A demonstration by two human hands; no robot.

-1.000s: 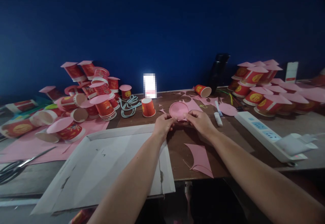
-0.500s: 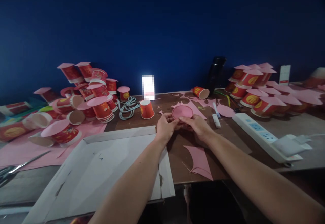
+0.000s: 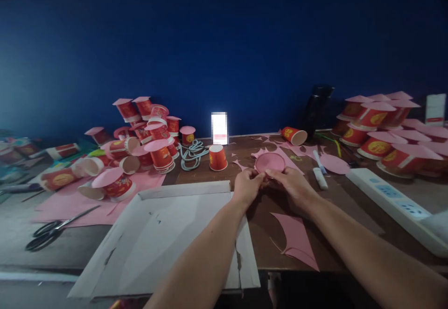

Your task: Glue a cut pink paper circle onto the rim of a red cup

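Observation:
Above the brown table, a paper cup topped by a pink paper circle [image 3: 269, 163] is held between both hands. My left hand [image 3: 248, 185] grips its near left side, fingers curled and thumb at the rim. My right hand [image 3: 292, 184] closes on the near right side, its thumb close to the left one. Most of the cup under the pink circle is hidden by my fingers. Just left of the hands, a red paper cup [image 3: 218, 158] stands upside down. A cut pink paper scrap [image 3: 297, 241] lies below my right hand.
A white cardboard tray [image 3: 182, 234] lies left, with scissors [image 3: 52, 228] beyond it. Red cups with pink discs are heaped left [image 3: 159, 155] and stacked right [image 3: 376, 113]. A glue stick [image 3: 320, 178], power strip [image 3: 392, 206], coiled cord [image 3: 193, 155] and black bottle [image 3: 317, 110] are around.
The view has swung left, so everything appears further right and the scissors show whole. Both hands keep their hold on the pink-topped cup, with little change in grip.

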